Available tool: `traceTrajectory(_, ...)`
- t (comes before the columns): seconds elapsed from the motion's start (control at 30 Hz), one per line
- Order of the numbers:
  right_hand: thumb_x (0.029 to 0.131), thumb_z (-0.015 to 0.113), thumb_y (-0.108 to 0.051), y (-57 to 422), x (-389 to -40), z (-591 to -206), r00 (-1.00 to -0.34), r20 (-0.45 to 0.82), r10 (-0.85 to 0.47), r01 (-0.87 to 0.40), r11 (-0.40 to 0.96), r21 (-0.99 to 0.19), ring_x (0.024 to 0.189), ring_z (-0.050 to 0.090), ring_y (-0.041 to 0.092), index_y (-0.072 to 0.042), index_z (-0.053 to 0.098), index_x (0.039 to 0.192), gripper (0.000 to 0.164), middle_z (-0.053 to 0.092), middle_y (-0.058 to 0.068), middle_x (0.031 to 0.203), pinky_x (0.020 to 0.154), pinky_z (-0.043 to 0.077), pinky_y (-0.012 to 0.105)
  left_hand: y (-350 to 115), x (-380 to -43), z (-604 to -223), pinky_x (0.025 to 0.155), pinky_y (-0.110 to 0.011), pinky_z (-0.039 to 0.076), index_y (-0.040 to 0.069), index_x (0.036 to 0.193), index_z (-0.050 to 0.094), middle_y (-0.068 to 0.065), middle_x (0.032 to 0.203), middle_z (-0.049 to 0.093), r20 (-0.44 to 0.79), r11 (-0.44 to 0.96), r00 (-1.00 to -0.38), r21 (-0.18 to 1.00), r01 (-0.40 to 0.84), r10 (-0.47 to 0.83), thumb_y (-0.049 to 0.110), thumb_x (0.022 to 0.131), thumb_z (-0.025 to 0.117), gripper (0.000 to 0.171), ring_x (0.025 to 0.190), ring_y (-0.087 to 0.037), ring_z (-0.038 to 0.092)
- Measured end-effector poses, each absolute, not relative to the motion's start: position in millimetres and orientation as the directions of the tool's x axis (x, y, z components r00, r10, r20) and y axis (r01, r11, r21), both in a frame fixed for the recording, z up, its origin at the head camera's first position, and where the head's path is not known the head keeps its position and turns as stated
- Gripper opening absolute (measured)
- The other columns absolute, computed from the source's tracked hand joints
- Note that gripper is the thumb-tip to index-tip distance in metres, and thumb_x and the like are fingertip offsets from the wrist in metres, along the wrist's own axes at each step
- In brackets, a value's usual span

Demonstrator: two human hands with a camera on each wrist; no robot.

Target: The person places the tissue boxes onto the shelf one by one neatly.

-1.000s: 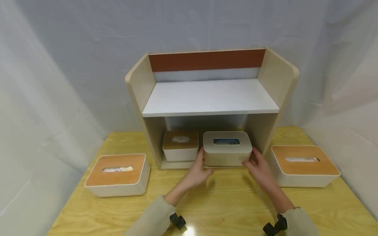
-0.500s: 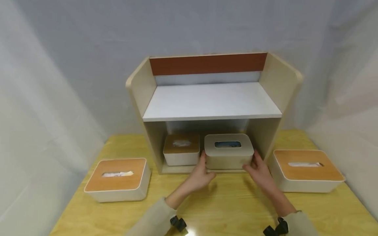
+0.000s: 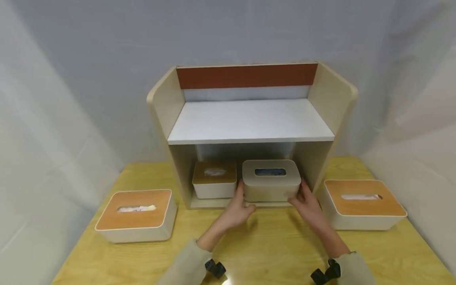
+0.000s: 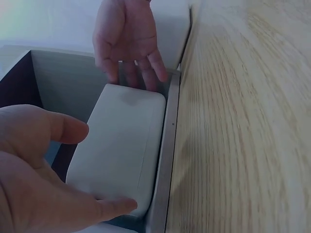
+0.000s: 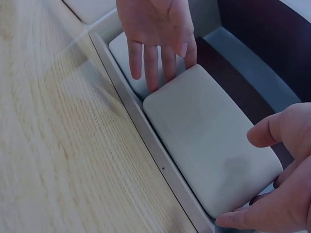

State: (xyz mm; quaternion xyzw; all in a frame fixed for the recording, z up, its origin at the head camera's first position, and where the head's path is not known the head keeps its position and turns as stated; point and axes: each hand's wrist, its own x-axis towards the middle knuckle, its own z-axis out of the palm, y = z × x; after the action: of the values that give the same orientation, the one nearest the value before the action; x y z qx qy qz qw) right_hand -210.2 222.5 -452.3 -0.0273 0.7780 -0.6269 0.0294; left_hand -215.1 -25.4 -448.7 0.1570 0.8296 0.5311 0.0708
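Observation:
A beige tissue box [image 3: 272,186] with an oval slot in its lid stands in the lower compartment of a small shelf unit [image 3: 251,120], toward the right side. At its left end is my left hand [image 3: 236,209], thumb apart from the fingers. My right hand [image 3: 310,206] is at the opposite end, thumb near the front face. In the left wrist view, the right hand's fingers [image 4: 155,64] point straight down along the box's end. A smaller white tissue box [image 3: 215,190] with a brown wooden lid stands to the left in the same compartment.
A white tissue box [image 3: 137,213] with an orange-brown wooden lid lies left of the shelf unit on the wooden table [image 3: 263,253]. Another one [image 3: 365,204] lies to the right, close to my right wrist. The compartment's front lip [image 5: 141,121] runs along the box's lower edge.
The head view has shifted slightly. Against the shelf unit, both hands and the boxes keep about the same places.

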Motion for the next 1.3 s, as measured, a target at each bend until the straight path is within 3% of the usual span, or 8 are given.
traceTrajectory(0.23,0.098,0.053,-0.005,224,-212,-453,-0.995,-0.02,-0.093,-0.001,0.216,-0.976,0.148,0.009,0.04,0.0,-0.013,0.155,0.087,0.0,0.028,0.161,0.118,0.018,0.047,-28,-217,-446,0.118,-0.051,0.024,-0.009,0.154,-0.005,-0.032,0.16,0.002,0.026,0.382,-0.938,0.909,0.166,0.345,0.011,0.091,0.061,0.093,0.145,-0.043,0.023)
traceTrajectory(0.63,0.097,0.052,-0.004,222,-205,-446,-0.995,-0.042,-0.091,0.02,0.226,-0.974,0.148,0.013,0.04,0.001,-0.009,0.156,0.085,0.002,0.025,0.162,0.118,0.02,0.045,-31,-211,-440,0.118,-0.053,0.023,-0.005,0.155,-0.007,-0.032,0.16,0.003,-0.019,0.351,-0.933,0.929,0.117,0.36,0.011,0.095,0.058,0.09,0.148,-0.041,0.016)
traceTrajectory(0.93,0.098,0.051,-0.003,223,-206,-447,-0.995,-0.027,-0.1,0.004,0.226,-0.974,0.148,0.013,0.042,0.002,-0.011,0.155,0.085,0.001,0.027,0.161,0.117,0.021,0.046,-31,-212,-442,0.116,-0.053,0.026,-0.001,0.155,-0.014,-0.025,0.162,-0.009,-0.024,0.345,-0.912,0.93,0.13,0.409,0.012,0.097,0.058,0.094,0.148,-0.041,0.013)
traceTrajectory(1.3,0.097,0.052,-0.002,227,-209,-451,-0.995,-0.018,-0.1,-0.005,0.226,-0.974,0.147,0.017,0.043,0.003,-0.01,0.155,0.085,0.004,0.028,0.161,0.115,0.023,0.044,-35,-215,-446,0.117,-0.053,0.026,-0.001,0.154,-0.017,-0.025,0.162,-0.012,-0.016,0.315,-0.889,0.938,0.145,0.457,0.013,0.098,0.058,0.095,0.143,-0.049,0.022)
